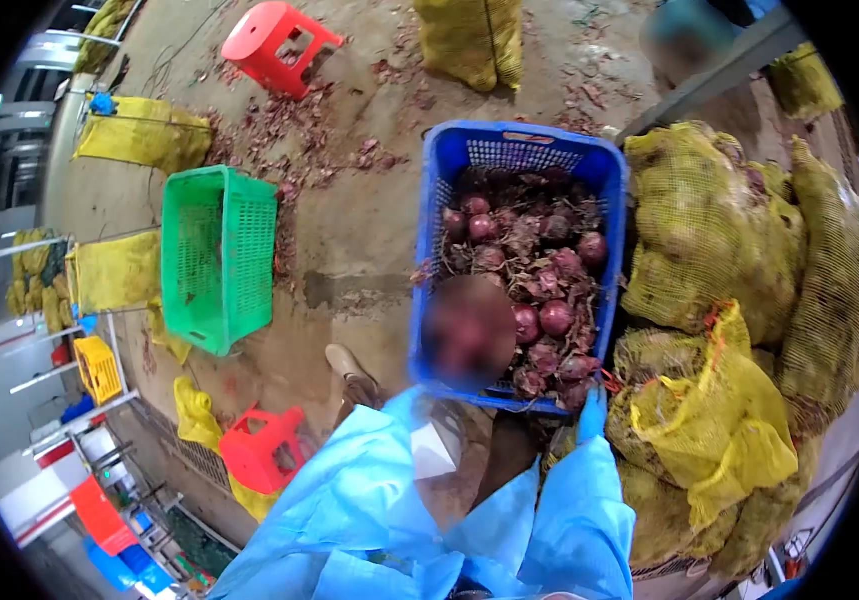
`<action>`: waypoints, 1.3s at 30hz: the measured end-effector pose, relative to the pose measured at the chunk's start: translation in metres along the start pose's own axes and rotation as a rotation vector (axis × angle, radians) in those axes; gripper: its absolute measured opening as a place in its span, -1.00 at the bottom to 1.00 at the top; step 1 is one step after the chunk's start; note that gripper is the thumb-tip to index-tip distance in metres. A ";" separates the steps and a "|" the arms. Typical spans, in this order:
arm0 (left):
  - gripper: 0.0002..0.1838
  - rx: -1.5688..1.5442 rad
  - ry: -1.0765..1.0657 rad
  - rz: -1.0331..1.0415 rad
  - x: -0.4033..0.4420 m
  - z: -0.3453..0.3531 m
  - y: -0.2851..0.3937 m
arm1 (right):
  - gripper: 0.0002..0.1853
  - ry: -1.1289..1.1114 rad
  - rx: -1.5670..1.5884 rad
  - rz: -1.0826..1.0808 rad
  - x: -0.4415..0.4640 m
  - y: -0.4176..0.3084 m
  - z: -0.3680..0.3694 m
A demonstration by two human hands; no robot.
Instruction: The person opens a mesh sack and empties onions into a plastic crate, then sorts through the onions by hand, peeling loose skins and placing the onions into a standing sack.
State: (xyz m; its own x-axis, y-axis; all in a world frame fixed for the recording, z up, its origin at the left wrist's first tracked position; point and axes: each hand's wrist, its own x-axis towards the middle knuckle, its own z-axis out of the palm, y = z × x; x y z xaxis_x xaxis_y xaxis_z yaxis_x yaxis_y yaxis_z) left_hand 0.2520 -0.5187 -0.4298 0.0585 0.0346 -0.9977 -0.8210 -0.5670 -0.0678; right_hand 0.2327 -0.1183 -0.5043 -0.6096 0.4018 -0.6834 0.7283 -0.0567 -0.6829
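Observation:
A blue plastic crate (430,190) full of red onions (555,317) with loose dry skins stands in front of me. My left hand (406,408) grips the near left corner of its rim. At the near right corner, my right hand (592,410) has hold of the same crate. Both hands are in blue gloves or sleeves, and the fingers are partly hidden by the rim. A blurred round patch covers some onions at the crate's near left.
Full yellow mesh sacks (714,225) crowd the crate's right side. To the left stand a green crate (249,260) and a red stool (264,450). Another red stool (274,45) is farther off. Onion skins litter the floor. A person (694,45) is at the upper right.

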 end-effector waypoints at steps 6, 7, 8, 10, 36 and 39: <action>-0.45 -0.421 0.023 -0.119 0.040 0.080 -0.051 | -0.44 -0.057 -0.233 -0.009 0.027 -0.037 0.011; -0.57 -0.552 -0.202 -0.130 0.058 0.083 -0.064 | -0.43 -0.036 -0.360 -0.057 0.031 -0.035 0.008; -0.67 -0.571 -0.152 -0.163 0.062 0.091 -0.066 | -0.43 -0.074 -0.384 -0.117 0.044 -0.021 0.000; -0.83 -0.709 -0.269 -0.026 0.089 0.093 -0.083 | -0.43 -0.051 -0.320 -0.018 0.032 -0.042 0.008; -0.27 0.098 -0.002 0.641 0.023 -0.191 0.179 | -0.19 -0.685 0.015 0.702 -0.170 -0.030 0.456; -0.63 -0.024 0.015 0.717 0.035 -0.189 0.156 | -0.19 -0.629 -0.273 0.244 -0.141 -0.112 0.450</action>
State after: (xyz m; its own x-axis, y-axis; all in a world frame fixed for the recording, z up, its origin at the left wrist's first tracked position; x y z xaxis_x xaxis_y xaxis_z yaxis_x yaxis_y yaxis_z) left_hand 0.2336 -0.7615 -0.4744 -0.4825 -0.3641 -0.7966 -0.6477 -0.4640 0.6043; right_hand 0.0959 -0.5799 -0.4473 -0.4243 -0.1998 -0.8832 0.8688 0.1851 -0.4593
